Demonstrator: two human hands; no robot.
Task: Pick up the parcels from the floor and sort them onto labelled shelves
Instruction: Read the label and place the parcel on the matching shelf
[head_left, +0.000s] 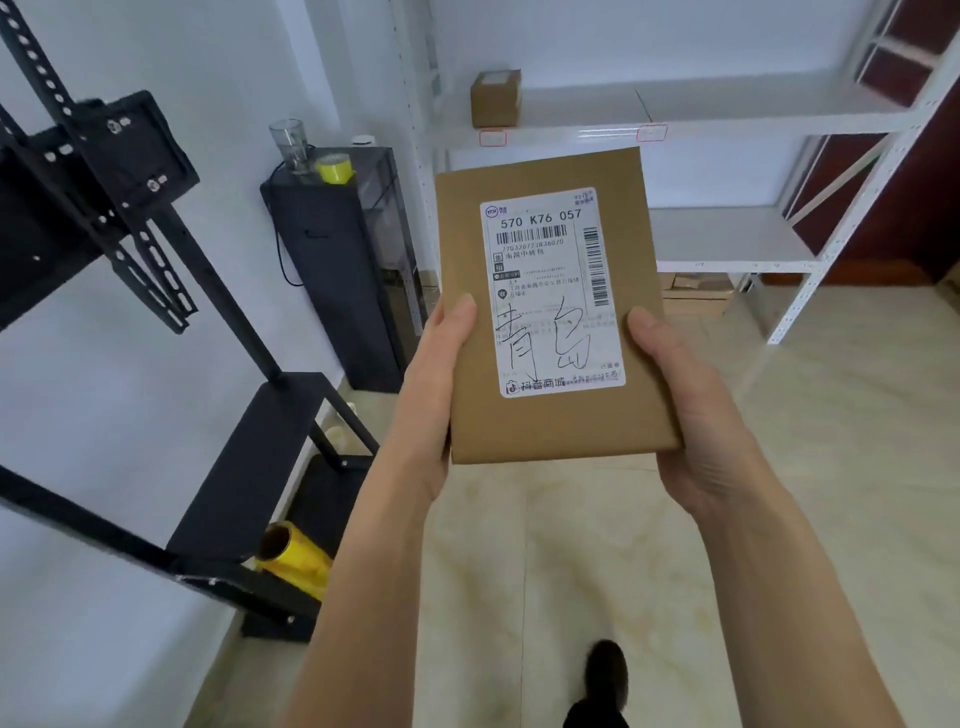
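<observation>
A flat brown parcel (550, 426) with a white shipping label and handwritten characters is held up in front of me, label facing me. My left hand (434, 395) grips its left edge and my right hand (680, 410) grips its right edge, thumbs on the front. Behind it stands a white metal shelf unit (727, 117) with small red-edged labels (492, 139) on its front rail. A small brown box (494, 98) sits on the upper shelf at the left.
A black stand (218, 322) fills the left side, with a yellow roll (293, 558) at its base. A dark cabinet (337, 270) holds a glass jar and yellow tape. Flattened cardboard (696, 293) lies under the lowest shelf. Beige tiled floor (779, 519) lies ahead; my shoe (605, 670) shows below.
</observation>
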